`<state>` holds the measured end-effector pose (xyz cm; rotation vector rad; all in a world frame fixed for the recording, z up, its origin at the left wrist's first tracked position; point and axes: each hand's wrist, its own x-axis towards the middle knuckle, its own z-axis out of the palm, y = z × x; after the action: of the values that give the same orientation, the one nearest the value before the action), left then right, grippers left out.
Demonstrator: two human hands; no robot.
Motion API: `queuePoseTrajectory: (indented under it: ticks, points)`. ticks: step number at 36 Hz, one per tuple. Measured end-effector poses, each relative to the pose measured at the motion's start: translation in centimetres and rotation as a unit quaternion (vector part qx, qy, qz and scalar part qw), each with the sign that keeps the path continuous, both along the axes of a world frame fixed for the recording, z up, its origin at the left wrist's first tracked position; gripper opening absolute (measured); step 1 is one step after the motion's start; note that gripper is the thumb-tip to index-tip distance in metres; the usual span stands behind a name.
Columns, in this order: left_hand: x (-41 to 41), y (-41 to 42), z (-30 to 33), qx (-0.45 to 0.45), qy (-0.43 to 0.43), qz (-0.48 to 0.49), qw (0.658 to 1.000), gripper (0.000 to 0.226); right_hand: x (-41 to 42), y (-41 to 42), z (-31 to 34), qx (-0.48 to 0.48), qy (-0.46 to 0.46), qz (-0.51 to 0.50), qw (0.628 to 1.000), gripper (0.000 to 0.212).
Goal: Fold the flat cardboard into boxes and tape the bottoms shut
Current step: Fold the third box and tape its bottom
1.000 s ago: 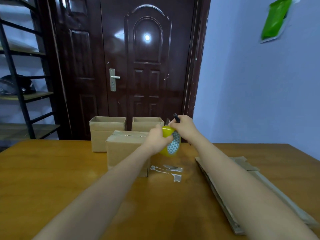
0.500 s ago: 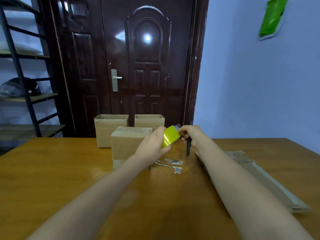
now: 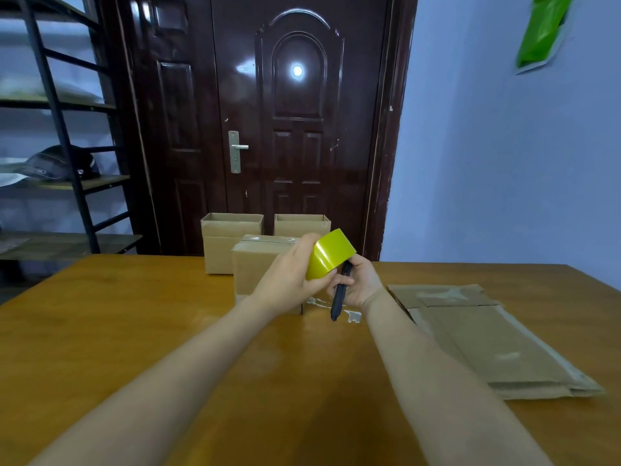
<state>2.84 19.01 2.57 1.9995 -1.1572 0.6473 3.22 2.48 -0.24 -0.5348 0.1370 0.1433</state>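
A roll of glossy yellow packing tape (image 3: pixel 327 255) is held in the grip of the left hand (image 3: pixel 290 280) above the brown wooden desk (image 3: pixel 100 331), while a slim dark cutter or pen-like tool (image 3: pixel 340 292) is clasped in the right hand (image 3: pixel 361 284), its tip pointed down at the desk. Just behind the hands, a closed brown cardboard box (image 3: pixel 257 264) is seen standing with its taped seam turned upward. Behind that box, at the desk's far edge, two open-topped cardboard boxes (image 3: pixel 232 240) are lined up side by side. To the right of the taped box, a stack of flat brown cardboard sheets (image 3: pixel 487 338) is left unfolded. Scraps of clear tape (image 3: pixel 349 314) are scattered before the box. Three boxes appear formed; the flat stack is judged still to be done.
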Motion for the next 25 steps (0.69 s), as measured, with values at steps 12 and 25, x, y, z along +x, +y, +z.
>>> queuePoseTrajectory:
  ticks: [12, 25]
  points:
    - [0.3, 2.5, -1.8, -0.01, 0.007, -0.009, 1.0, 0.061, 0.3, 2.5, -3.0, 0.059, -0.016, -0.05, 0.997, 0.013]
    - [0.8, 3.8, -3.4, -0.016, 0.062, -0.009, 0.998, 0.059, -0.2, 2.7, -3.9, 0.006, -0.024, -0.013, 1.0, 0.048]
